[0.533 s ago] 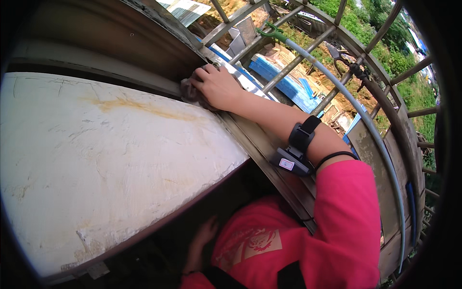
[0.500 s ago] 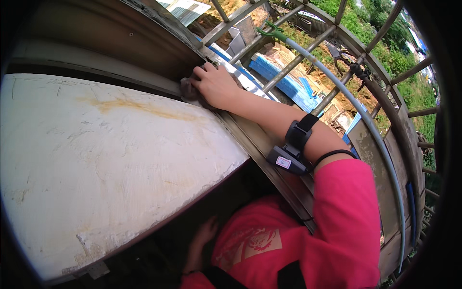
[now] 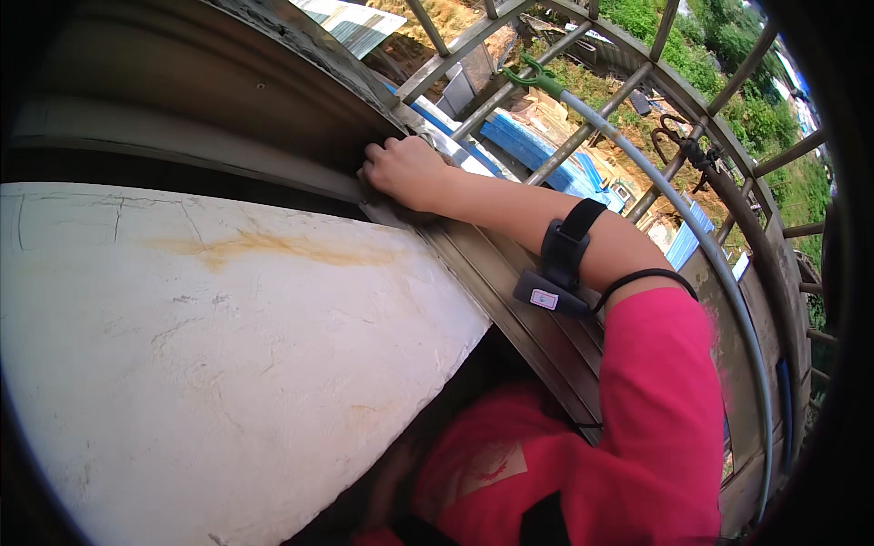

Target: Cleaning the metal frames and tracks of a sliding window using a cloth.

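Right hand (image 3: 405,171) sits far out at the end of a long bare arm that comes up from the lower right, past a bright pink sleeve (image 3: 660,400). A black strap with a small black box (image 3: 560,264) is wrapped round the forearm, and a thin black band sits just above the sleeve. The hand lies palm down, fingers (image 3: 375,155) curled and pressed on the grey metal window track (image 3: 492,273), right where it meets the dark frame behind it. Something dark seems to be squashed under the palm, but it is too hidden to tell what it is. Just beside the hand is the big white plaster ledge (image 3: 228,364), cracked, with a yellow-brown stain (image 3: 264,247) near its far edge. Behind the hand stand grey metal window bars (image 3: 583,136), and a pale blue hose with a green end (image 3: 637,164) bends along them. Left hand (image 3: 391,473) is low down in the dark gap under the ledge, near the pink shirt, and its fingers are too dim to tell open from closed.
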A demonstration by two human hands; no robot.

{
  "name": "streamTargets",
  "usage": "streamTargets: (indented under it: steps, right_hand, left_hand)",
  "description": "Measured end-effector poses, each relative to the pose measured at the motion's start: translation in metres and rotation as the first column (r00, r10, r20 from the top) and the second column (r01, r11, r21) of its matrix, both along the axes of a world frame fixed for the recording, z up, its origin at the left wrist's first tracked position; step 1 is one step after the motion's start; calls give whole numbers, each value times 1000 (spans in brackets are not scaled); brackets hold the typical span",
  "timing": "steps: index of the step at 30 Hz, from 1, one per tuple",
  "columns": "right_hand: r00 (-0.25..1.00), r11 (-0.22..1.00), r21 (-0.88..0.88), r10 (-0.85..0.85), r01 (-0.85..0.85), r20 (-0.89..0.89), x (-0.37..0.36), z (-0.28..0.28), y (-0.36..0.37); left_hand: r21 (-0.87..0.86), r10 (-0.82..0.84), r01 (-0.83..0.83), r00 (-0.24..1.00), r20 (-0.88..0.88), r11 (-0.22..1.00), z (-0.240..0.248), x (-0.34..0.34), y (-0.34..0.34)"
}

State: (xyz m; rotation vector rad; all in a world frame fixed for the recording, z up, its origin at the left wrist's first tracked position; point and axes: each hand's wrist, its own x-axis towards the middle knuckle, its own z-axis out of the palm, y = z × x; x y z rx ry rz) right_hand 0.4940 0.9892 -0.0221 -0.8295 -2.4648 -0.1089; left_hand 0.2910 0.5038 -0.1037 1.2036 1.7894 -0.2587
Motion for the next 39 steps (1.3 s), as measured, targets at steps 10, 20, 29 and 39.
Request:
streamTargets:
  steps: [10, 20, 29, 39]
  right_hand:
    - [934, 981, 155, 160, -116, -320, 19, 47, 8]
    - [893, 935, 322, 268, -150, -362, 20, 75, 12]
    - [964, 833, -495, 164, -249, -209, 103, 91, -17]
    - [608, 611, -504, -45, -611, -792, 124, 58, -14]
  left_hand:
    - [88, 363, -451, 807, 466, 888, -36, -11, -17]
    - [261, -43, 33, 999, 34, 965, -42, -16, -15]
    - [94, 257, -283, 940, 224, 955, -39, -20, -22]
    - [-14, 128, -129, 957, 260, 992, -4, -2, 19]
